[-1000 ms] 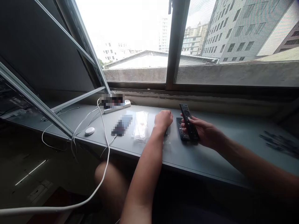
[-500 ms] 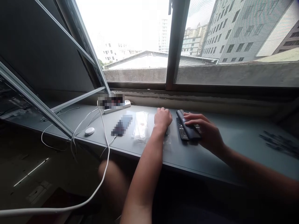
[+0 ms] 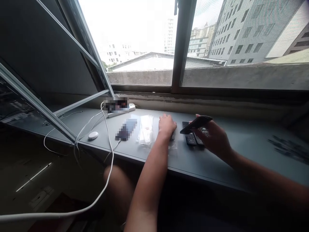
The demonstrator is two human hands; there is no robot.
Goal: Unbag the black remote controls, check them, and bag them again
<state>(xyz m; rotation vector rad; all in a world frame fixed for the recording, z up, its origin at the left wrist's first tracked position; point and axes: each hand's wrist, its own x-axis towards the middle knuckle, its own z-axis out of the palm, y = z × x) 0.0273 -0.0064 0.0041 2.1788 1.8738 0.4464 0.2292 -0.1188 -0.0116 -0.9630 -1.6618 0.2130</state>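
Observation:
My right hand (image 3: pixel 214 135) grips a slim black remote control (image 3: pixel 195 124), raised and tilted above the desk. Under it, two more black remotes with rows of buttons lie side by side: the left remote (image 3: pixel 190 139) and the right remote (image 3: pixel 199 141), which my fingers partly cover. Just to the left, my left hand (image 3: pixel 167 123) is down on the desk with its fingers curled over a dark object (image 3: pixel 172 136), mostly hidden by the hand and wrist. A clear plastic bag (image 3: pixel 173 145) sticks out beside that wrist.
A stack of white plastic bags (image 3: pixel 145 130) lies left of my left hand. Farther left are a blurred phone (image 3: pixel 126 129) on a cable, a white oval device (image 3: pixel 93 135) and a power strip (image 3: pixel 122 110). A white cable (image 3: pixel 111 167) hangs in front; dark items (image 3: pixel 289 149) lie far right.
My right hand has lifted and turned the remote, so its edge now shows and the two remotes beneath are more exposed. My left hand has barely shifted.

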